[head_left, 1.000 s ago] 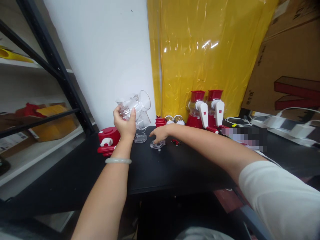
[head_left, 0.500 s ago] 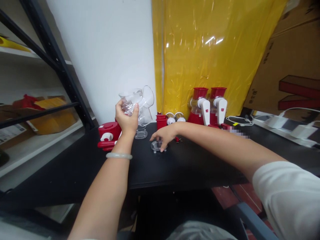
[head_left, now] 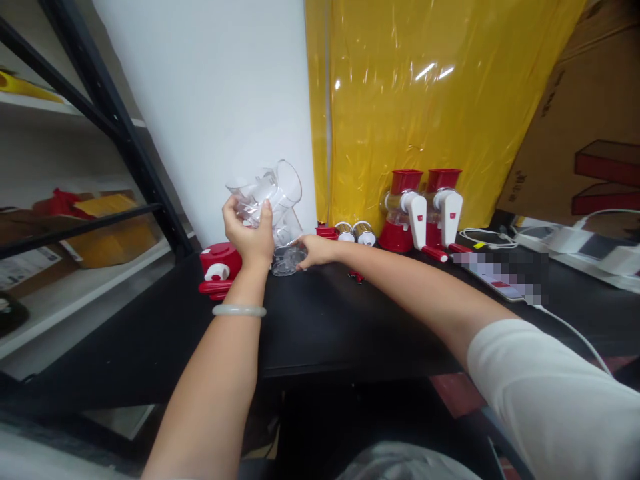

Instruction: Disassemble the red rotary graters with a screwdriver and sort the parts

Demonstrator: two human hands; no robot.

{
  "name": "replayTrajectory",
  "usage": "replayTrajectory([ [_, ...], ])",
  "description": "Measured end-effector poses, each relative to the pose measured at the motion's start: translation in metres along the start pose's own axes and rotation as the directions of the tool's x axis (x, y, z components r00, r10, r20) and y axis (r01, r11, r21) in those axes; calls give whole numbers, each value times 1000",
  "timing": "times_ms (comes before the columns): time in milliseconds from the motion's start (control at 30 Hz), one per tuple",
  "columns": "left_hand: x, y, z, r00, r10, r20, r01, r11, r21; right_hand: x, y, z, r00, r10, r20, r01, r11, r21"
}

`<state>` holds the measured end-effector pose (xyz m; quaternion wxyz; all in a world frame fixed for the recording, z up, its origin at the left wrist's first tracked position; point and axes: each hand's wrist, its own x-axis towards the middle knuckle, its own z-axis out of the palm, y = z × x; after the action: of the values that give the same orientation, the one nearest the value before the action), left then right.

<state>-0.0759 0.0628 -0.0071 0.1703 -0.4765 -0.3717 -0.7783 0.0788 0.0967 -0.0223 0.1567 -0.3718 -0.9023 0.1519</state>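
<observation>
My left hand [head_left: 249, 230] is wrapped round the clear plastic body of a rotary grater [head_left: 270, 193], with its wide round opening tilted up. Below that body my right hand [head_left: 314, 252] pinches a clear oval plastic piece [head_left: 286, 259] by its right edge, with the fingers partly hidden behind it. Another clear oval piece seems to lie under or behind it; the see-through edges overlap, so I cannot tell whether they touch. Left of my left hand stands a red grater part with a white knob [head_left: 221, 261], with red handles [head_left: 215, 288] in front of it.
Two assembled red and white rotary graters [head_left: 403, 213] stand at the back right. Nearer are metal grating drums [head_left: 364, 233] and small red pieces [head_left: 356, 275]. A phone [head_left: 493, 277], a cable and a power strip [head_left: 575, 250] lie on the right; black shelving [head_left: 120, 127] flanks the left.
My right hand has picked the clear oval piece up from the tabletop and moved it left and back, below the grater body. My left hand still holds that body, nearly in place.
</observation>
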Motion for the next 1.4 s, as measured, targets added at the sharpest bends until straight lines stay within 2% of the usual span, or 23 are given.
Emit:
replayTrajectory([
  [267,2,-5,1,1000,-13,3,13,1000,1,30,-8,16,996,-51,-71,55,997,53],
  [500,1,-8,3,1000,-7,9,8,1000,-20,36,6,27,996,3,-88,14,981,192],
  [667,0,-9,3,1000,-9,20,8,1000,17,39,14,34,996,-23,-84,44,965,260],
  [867,0,-8,2,1000,-16,21,17,999,-40,40,13,36,997,-11,-75,29,969,245],
  [1133,1,-4,1,1000,-18,15,19,1000,-13,37,8,35,999,-31,-40,38,982,185],
  [1400,1,-4,2,998,-41,36,41,999,5,35,8,36,998,-28,-57,39,981,191],
])
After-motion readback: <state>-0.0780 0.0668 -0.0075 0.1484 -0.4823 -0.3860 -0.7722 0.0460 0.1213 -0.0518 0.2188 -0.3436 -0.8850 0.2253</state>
